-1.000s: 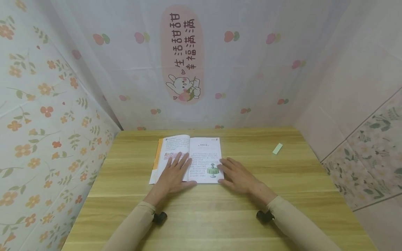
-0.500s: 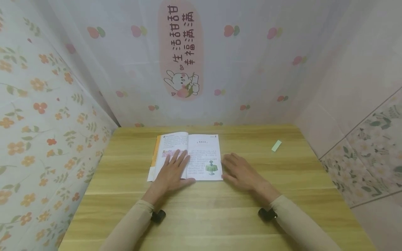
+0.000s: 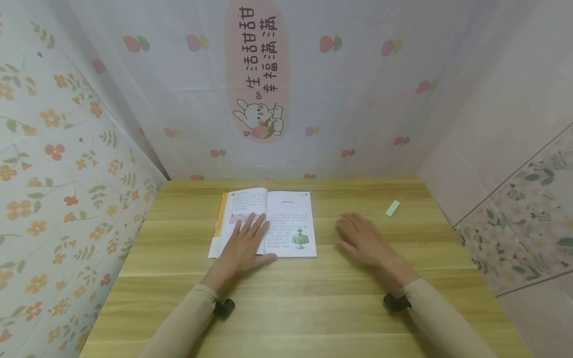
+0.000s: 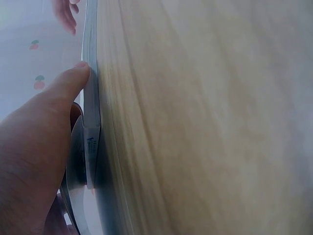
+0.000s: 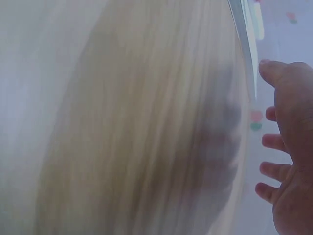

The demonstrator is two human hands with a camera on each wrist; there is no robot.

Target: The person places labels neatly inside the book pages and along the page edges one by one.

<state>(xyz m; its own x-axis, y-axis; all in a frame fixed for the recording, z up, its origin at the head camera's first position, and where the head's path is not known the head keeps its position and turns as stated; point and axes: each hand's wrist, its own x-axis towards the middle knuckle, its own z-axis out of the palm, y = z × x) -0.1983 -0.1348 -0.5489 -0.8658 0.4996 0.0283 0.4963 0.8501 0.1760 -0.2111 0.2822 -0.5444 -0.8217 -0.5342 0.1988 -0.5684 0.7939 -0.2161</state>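
Note:
An open book (image 3: 291, 209) lies on the wooden table, its right page printed with a green round table picture and an orange cover edge showing at the left. My left hand (image 3: 243, 248) rests flat over the left page, fingers spread, with the thumb across the bottom edge near the spine. In the left wrist view that thumb (image 4: 73, 81) presses at the edge of the book's page block (image 4: 91, 103). My right hand (image 3: 364, 241) is to the right of the book, apart from it and raised over the table, fingers extended and holding nothing; its shadow falls on the wood in the right wrist view.
A small pale green strip (image 3: 392, 208) lies on the wooden table (image 3: 286, 308) beyond my right hand. Patterned cloths hang at the back (image 3: 358, 99) and left (image 3: 67, 164), close to the table's edges. A black wrist camera (image 3: 224, 308) sits on the left forearm.
My right hand has left the book's right page edge and moved to the right. The left hand stays on the left page. The view has tilted slightly.

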